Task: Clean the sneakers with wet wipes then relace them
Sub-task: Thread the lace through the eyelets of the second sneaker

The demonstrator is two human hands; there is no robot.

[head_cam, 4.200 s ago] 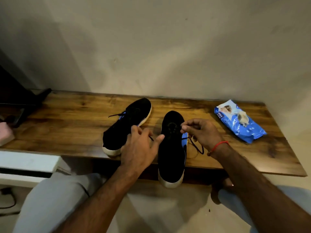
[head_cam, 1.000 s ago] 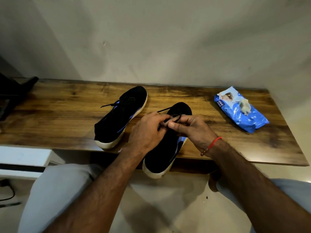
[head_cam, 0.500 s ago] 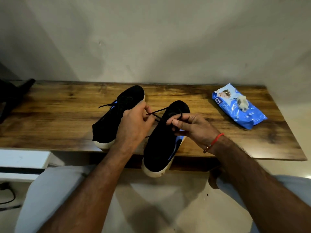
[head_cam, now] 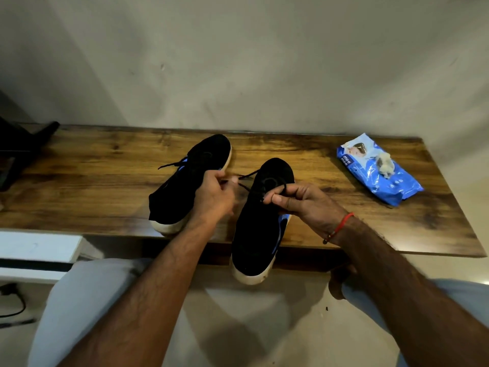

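Two black sneakers with white soles lie on a wooden table. The left sneaker is angled, its lace end trailing left. The right sneaker hangs heel-first over the table's front edge. My left hand pinches one end of the right sneaker's black lace and holds it taut to the left. My right hand pinches a loop of the same lace over the shoe's tongue. A blue wet wipes pack lies at the table's right, a crumpled used wipe on top of it.
A wall rises directly behind the table. A dark object sits at the table's far left. A white ledge lies below the left front edge, cables on the floor. My knees in grey trousers are under the front edge.
The right sneaker was turned and slid toward the front edge. Both hands closed on its lace; my left hand has since pulled one strand out to the left while the right keeps its loop.
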